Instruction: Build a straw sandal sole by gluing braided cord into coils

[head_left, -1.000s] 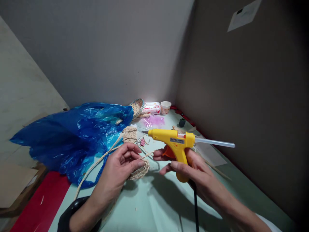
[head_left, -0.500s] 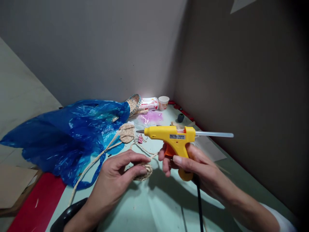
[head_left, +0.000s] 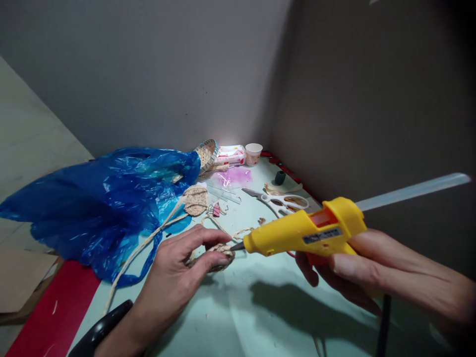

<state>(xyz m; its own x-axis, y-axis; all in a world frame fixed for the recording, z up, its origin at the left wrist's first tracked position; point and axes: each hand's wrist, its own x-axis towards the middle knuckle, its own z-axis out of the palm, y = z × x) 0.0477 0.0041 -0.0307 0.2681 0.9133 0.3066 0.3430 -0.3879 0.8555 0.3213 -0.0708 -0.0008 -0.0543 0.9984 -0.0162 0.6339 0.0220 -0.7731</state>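
Observation:
My left hand [head_left: 186, 267] pinches a small coiled piece of braided straw cord [head_left: 222, 249] between thumb and fingers, above the table. A braided tail runs from it toward the right. In my right hand [head_left: 372, 272] is a yellow hot glue gun [head_left: 301, 233], fingers wrapped round its handle near the orange trigger. Its metal nozzle meets the edge of the straw piece, close to my left fingertips. From the back of the gun sticks a clear glue stick [head_left: 416, 192]. Behind my left hand lies a flat woven straw disc [head_left: 196, 200] with long cord ends.
A blue plastic bag [head_left: 107, 208] covers the left side. White-handled scissors [head_left: 278, 202], a pink binder clip [head_left: 215, 210] and a dark thread spool [head_left: 280, 177] lie on the pale green table [head_left: 230, 317]. Farther back are a paper cup [head_left: 253, 154], a tissue pack [head_left: 232, 156] and a woven basket [head_left: 207, 153].
My right hand has moved right and nearer with the glue gun, which now tilts nozzle-down onto the straw piece. The scissors have come into sight. My left hand has barely moved.

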